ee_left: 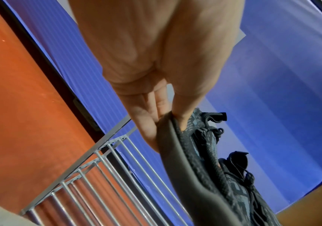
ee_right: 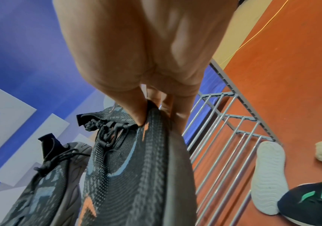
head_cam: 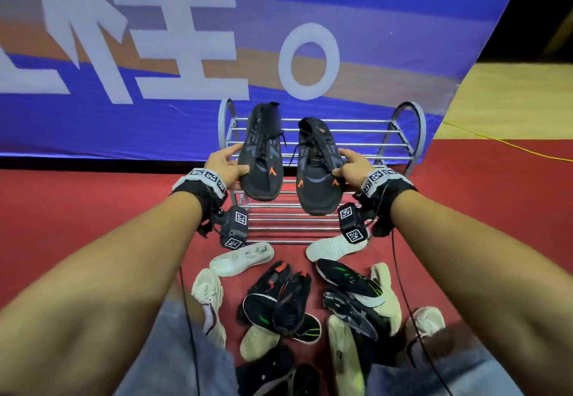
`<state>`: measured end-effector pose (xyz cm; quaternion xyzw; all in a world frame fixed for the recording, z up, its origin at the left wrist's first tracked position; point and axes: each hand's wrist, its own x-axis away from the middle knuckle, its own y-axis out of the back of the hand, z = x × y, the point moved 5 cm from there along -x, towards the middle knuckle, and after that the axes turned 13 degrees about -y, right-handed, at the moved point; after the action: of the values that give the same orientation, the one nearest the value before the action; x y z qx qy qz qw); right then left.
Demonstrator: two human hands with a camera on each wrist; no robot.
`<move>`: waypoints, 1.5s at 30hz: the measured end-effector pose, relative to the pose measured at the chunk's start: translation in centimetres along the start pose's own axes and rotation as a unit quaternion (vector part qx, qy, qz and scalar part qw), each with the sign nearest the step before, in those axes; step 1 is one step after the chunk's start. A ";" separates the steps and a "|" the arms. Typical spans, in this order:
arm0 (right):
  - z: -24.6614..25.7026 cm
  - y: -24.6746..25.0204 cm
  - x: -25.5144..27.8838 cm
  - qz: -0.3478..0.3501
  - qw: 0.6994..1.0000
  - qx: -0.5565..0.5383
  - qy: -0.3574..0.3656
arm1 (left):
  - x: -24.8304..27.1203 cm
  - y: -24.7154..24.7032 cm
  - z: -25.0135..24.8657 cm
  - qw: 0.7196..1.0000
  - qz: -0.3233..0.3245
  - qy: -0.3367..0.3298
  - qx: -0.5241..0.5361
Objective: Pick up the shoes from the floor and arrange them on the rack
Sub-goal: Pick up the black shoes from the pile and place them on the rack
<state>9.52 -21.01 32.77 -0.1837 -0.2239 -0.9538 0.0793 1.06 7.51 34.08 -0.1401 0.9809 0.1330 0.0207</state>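
Each hand holds one of a pair of black knit sneakers with orange marks, in the air over the grey wire shoe rack (head_cam: 400, 130). My left hand (head_cam: 228, 163) pinches the left sneaker (head_cam: 262, 154) at its outer edge, thumb on top and fingers under the sole (ee_left: 177, 154). My right hand (head_cam: 348, 166) grips the right sneaker (head_cam: 319, 169) the same way, seen close in the right wrist view as dark knit (ee_right: 129, 175). Both toes point toward me, heels toward the rack's back. The rack's tiers (ee_left: 90, 180) (ee_right: 224, 137) hold no shoes that I can see.
Several shoes lie heaped on the red floor in front of the rack: white ones (head_cam: 242, 259) (head_cam: 335, 247), black ones with green marks (head_cam: 347, 281) and with red marks (head_cam: 279, 299). A blue banner (head_cam: 372, 23) hangs behind the rack. A yellow cord (head_cam: 502, 143) crosses the floor right.
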 end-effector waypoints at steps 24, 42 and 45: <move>7.6 -6.2 -16.2 -0.087 0.996 0.005 -0.012 | -17.1 0.5 7.6 0.995 -0.063 0.020 -0.070; 4.5 -10.3 -18.1 0.020 0.989 0.147 0.006 | -16.4 -3.5 7.4 0.924 0.144 0.042 -0.352; 4.6 -10.8 -16.8 0.029 0.974 0.224 0.033 | -15.9 -3.4 7.8 0.917 0.148 0.024 -0.369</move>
<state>23.91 -8.14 25.85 -0.1365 -0.4236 -0.8823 0.1531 17.29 10.67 26.91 0.0054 0.8719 0.4837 -0.0762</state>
